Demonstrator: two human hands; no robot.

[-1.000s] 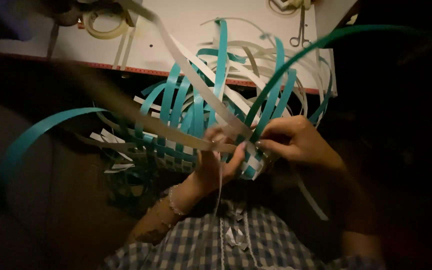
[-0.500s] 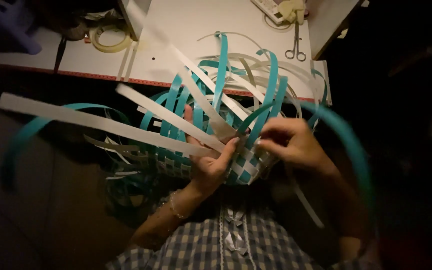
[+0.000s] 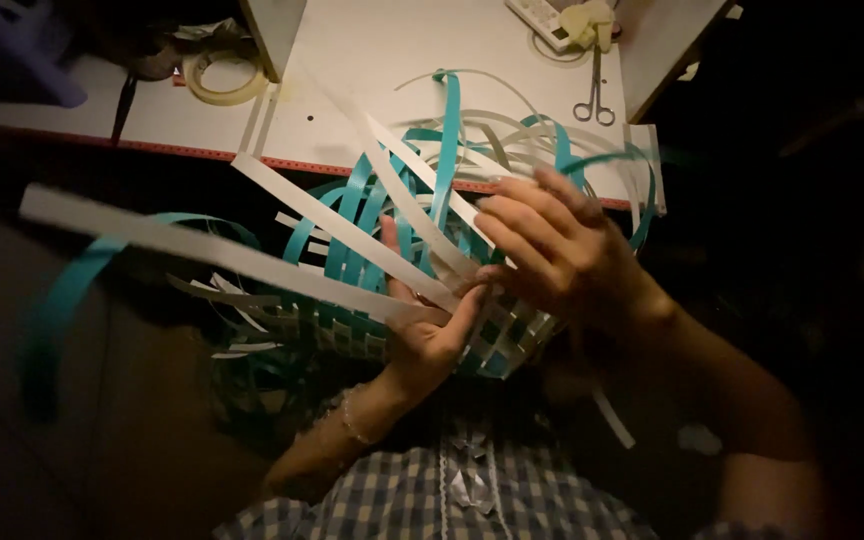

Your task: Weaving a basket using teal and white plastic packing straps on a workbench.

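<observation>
A half-woven basket (image 3: 497, 345) of teal and white strips rests in my lap, its loose strips fanning up and outward. My left hand (image 3: 432, 330) presses against the woven part from below, thumb up, touching a long white strip (image 3: 252, 260) that runs out to the left. My right hand (image 3: 557, 250) sits on top of the weave with its fingers spread, fingertips pinching a white strip where the strips cross. Teal strips (image 3: 447, 150) stand upright behind both hands.
A white table (image 3: 392, 60) lies ahead, edged by a red ruler strip (image 3: 292, 162). On it are a roll of tape (image 3: 217, 78), scissors (image 3: 594, 100) and a calculator-like device (image 3: 547, 15). A teal strip (image 3: 62, 300) curls at the left. Dark floor surrounds me.
My right hand has opened its fingers and lifted over the weave. The long white strips have swung lower to the left. The view has tilted toward the table.
</observation>
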